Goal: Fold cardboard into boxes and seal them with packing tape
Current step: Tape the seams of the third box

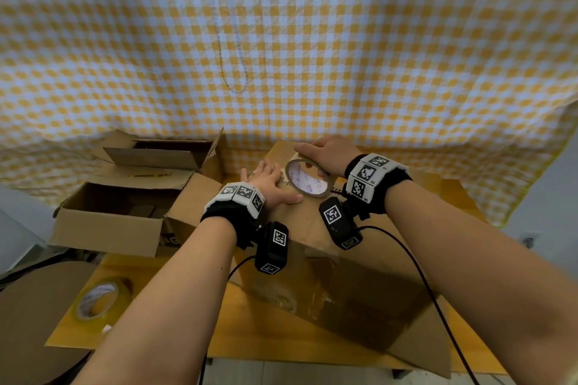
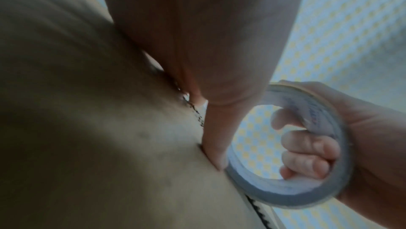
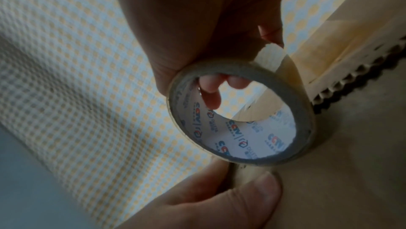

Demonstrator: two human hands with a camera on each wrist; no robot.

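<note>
A closed brown cardboard box (image 1: 337,247) stands on the table in front of me. My right hand (image 1: 328,155) grips a nearly spent roll of packing tape (image 1: 308,178) upright on the box top, fingers hooked through its core (image 3: 211,92). The roll (image 3: 241,114) has a white printed inner core; the roll (image 2: 292,147) also shows in the left wrist view. My left hand (image 1: 270,186) lies flat on the box top just left of the roll, fingers straight, thumb (image 3: 252,196) pressing by the roll's foot. A strip of tape (image 3: 329,53) runs along the flap seam.
Two open cardboard boxes (image 1: 125,209) sit at the left, one behind the other. A second, yellowish tape roll (image 1: 100,298) lies on flat cardboard at the front left. A yellow-and-white checked cloth (image 1: 281,40) hangs behind. Cables (image 1: 438,300) trail from my wrists over the box.
</note>
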